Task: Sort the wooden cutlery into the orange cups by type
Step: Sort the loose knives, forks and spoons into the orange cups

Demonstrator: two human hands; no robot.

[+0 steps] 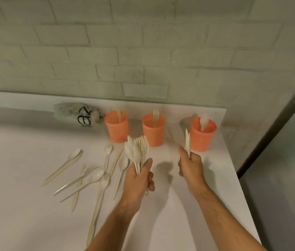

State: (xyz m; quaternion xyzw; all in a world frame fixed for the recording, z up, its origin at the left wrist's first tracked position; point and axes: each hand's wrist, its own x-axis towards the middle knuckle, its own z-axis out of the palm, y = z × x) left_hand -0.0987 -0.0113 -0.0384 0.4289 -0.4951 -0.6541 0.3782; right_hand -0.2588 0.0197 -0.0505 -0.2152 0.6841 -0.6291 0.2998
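Observation:
Three orange perforated cups stand in a row near the wall: the left cup (pixel 116 126) has a knife in it, the middle cup (pixel 153 129) a fork, the right cup (pixel 203 134) a spoon. My left hand (pixel 139 178) grips a fanned bundle of wooden cutlery (pixel 137 149), forks and spoons upright, in front of the middle cup. My right hand (pixel 191 164) holds two wooden knives (pixel 187 142) upright, just left of the right cup. Several loose spoons, forks and knives (pixel 88 176) lie on the white table to the left.
A crumpled plastic bag (pixel 78 114) with black lettering lies against the brick wall (pixel 143 51), left of the cups. The white table (pixel 179 223) ends at its right edge close to the right cup, with a grey floor beyond.

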